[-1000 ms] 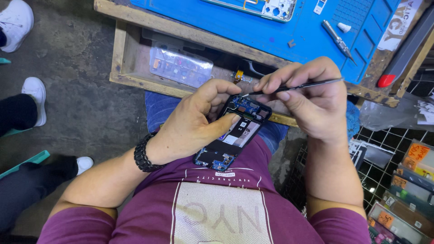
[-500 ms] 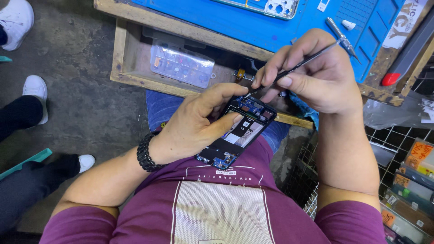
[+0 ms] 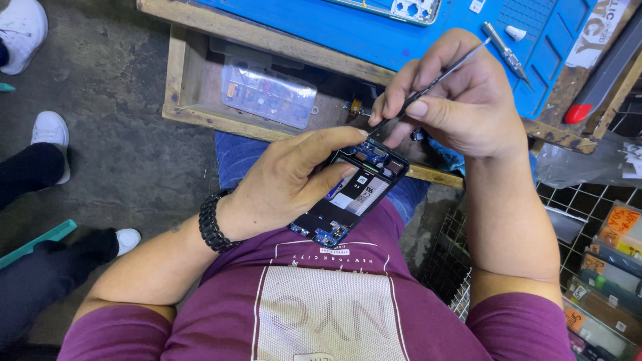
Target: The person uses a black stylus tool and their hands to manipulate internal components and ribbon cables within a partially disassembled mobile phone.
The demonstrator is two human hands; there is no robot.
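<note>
Our left hand [image 3: 284, 184] clamps the opened black smartphone [image 3: 354, 194] (circuit boards exposed) near our chest; our right hand [image 3: 461, 100] pinches slim metal tweezers [image 3: 428, 83] touching its far end.

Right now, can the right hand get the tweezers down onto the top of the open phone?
Probably yes: the right hand holds the tweezers right above the phone, whose top end lies uncovered; the left hand grips the side.
</note>
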